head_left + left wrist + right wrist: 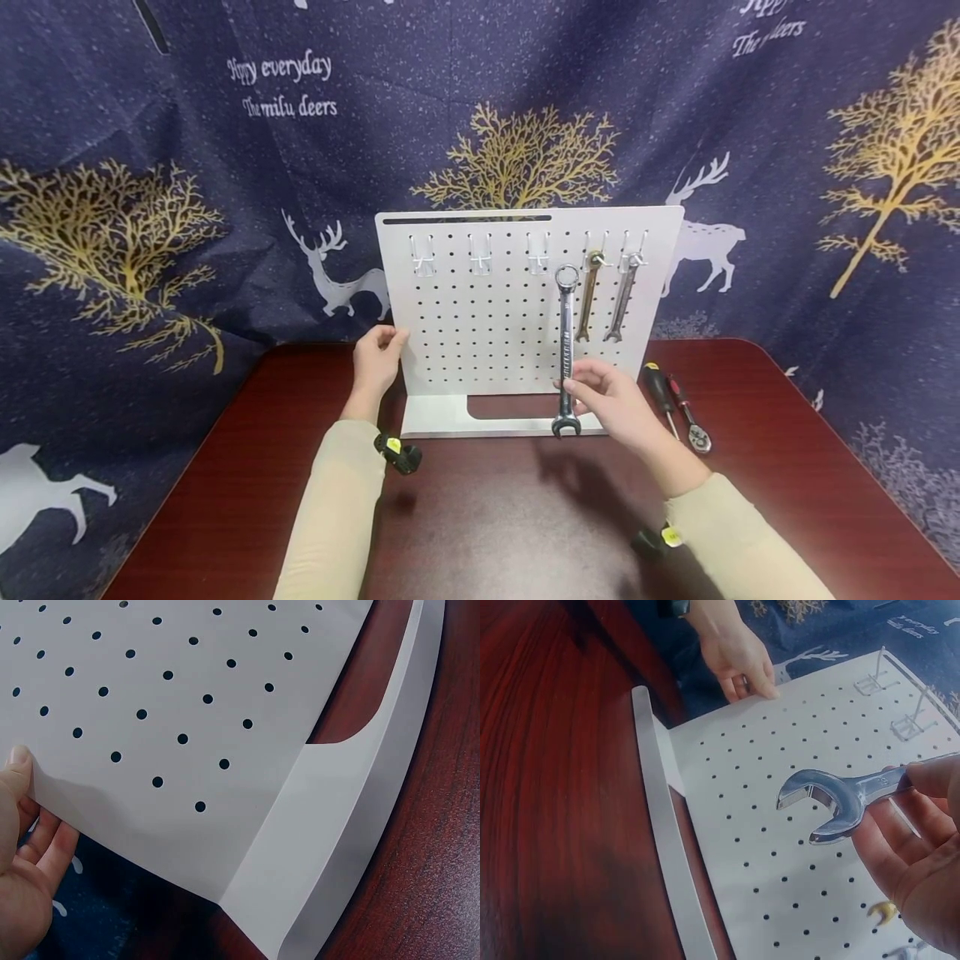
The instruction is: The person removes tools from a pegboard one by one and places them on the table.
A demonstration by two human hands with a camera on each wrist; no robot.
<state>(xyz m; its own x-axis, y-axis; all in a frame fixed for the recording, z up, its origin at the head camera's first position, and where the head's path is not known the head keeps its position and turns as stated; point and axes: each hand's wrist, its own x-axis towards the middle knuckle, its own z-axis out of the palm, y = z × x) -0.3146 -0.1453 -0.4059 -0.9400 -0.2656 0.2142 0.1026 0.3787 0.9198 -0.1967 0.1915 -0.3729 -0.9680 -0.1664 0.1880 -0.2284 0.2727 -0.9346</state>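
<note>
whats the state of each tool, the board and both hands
pegboard: standing
large wrench: held, ring end up
brass-coloured wrench: hanging on pegboard
small silver wrench: hanging on pegboard
screwdriver: lying on table
ratchet: lying on table
left hand: pinching pegboard
right hand: gripping large wrench

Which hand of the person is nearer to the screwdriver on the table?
Right. In the head view, the right hand, gripping a wrench, is just left of the screwdriver; the left hand is farther away, holding the left edge of the white board.
</note>
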